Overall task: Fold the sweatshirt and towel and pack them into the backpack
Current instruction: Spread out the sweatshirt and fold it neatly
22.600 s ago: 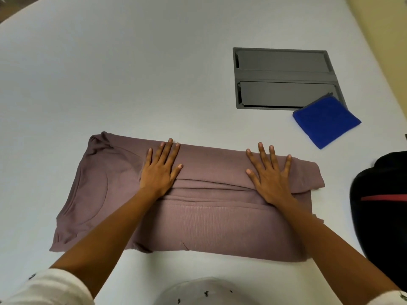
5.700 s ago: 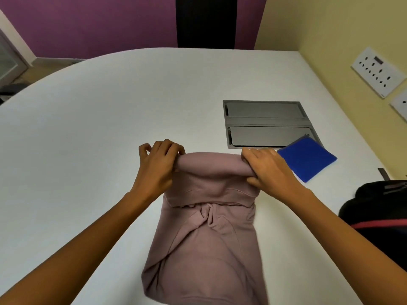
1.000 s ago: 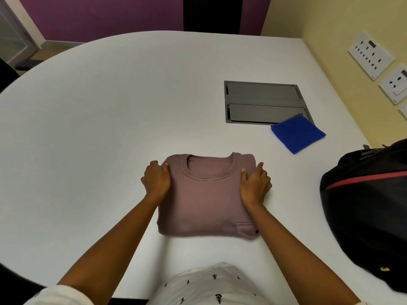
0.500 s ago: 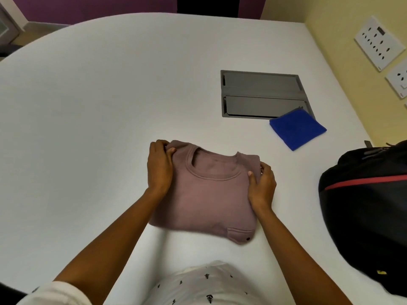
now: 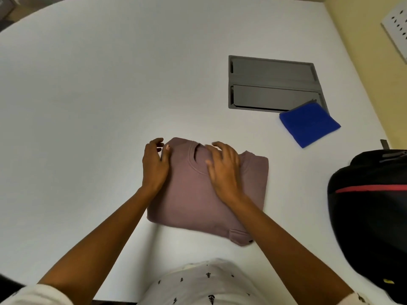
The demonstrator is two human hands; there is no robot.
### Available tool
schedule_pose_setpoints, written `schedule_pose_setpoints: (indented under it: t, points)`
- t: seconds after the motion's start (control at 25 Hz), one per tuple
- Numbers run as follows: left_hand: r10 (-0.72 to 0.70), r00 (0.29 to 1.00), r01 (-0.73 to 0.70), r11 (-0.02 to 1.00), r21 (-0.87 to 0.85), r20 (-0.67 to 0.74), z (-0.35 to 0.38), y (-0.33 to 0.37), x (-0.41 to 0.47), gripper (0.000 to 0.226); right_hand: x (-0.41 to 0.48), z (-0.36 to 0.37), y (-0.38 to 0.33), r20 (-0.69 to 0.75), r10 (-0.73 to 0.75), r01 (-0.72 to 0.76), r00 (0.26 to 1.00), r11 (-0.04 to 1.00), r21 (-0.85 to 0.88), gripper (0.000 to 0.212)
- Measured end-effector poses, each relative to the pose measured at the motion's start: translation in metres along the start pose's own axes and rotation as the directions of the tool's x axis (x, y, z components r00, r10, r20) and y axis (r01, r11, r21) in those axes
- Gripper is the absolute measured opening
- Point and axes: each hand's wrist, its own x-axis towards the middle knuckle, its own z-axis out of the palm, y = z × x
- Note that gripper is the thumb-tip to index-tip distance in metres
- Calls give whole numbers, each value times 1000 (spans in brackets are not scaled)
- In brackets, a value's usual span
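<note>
The mauve sweatshirt (image 5: 193, 201) lies folded into a compact rectangle on the white table (image 5: 88, 106), collar facing up and away from me, turned slightly askew. My left hand (image 5: 154, 164) holds its left edge near the far corner, thumb on top and fingers curled beside it. Over the collar area sits my right hand (image 5: 223, 170), its fingers spread and loosely bent, gripping nothing. The blue towel (image 5: 308, 126) lies folded at the far right. The black backpack (image 5: 370, 216) with a red stripe stands at the right edge, partly out of frame.
A grey cable hatch (image 5: 273, 84) is set into the table behind the sweatshirt, its near right corner covered by the towel. A yellow wall with a white socket plate (image 5: 396, 34) runs along the right. White tabletop stretches to the left and far side.
My right hand has left the sweatshirt's right edge and moved onto its top near the collar. The sweatshirt has turned a little further. My left hand stays at the left edge.
</note>
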Motion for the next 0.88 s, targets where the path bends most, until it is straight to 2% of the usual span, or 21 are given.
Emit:
schedule_pose_setpoints:
  t: [0.08,0.16,0.24,0.32,0.4,0.48,0.56,0.6,0.76,0.88]
  points:
    - [-23,999,22,1000,-6,-41,-11,-7,-20,33,24,16,-20,109,-85,76,990,993,91,40]
    - [-44,998,45,999,12,-45,-25,-19,-41,28,45,25,-39,304,-81,36,949,988,150,50]
    - [-73,997,72,997,13,37,-41,-32,-61,23,63,33,-51,488,-23,-61,873,986,155,57]
    - [-66,982,61,998,34,179,-56,-44,-76,20,75,41,-56,556,-2,-46,831,996,71,54]
    - [-47,959,33,998,53,281,-66,-51,-87,21,84,43,-56,546,-12,4,837,1000,17,39]
    - [-12,941,1,999,33,339,-70,-55,-92,15,89,40,-53,514,30,-68,857,996,56,25]
    - [64,925,-89,995,51,374,-71,-62,-95,35,89,34,-52,473,99,-149,875,987,68,18]
    - [58,925,-102,990,98,375,-69,-70,-96,37,89,31,-52,447,130,-176,885,983,61,16]
    - [-87,968,40,979,200,233,-63,-84,-97,33,93,32,-50,391,263,-299,882,954,34,15]
    - [-101,981,47,951,305,163,-57,-68,-96,35,88,50,-45,402,241,-231,883,970,-72,17]
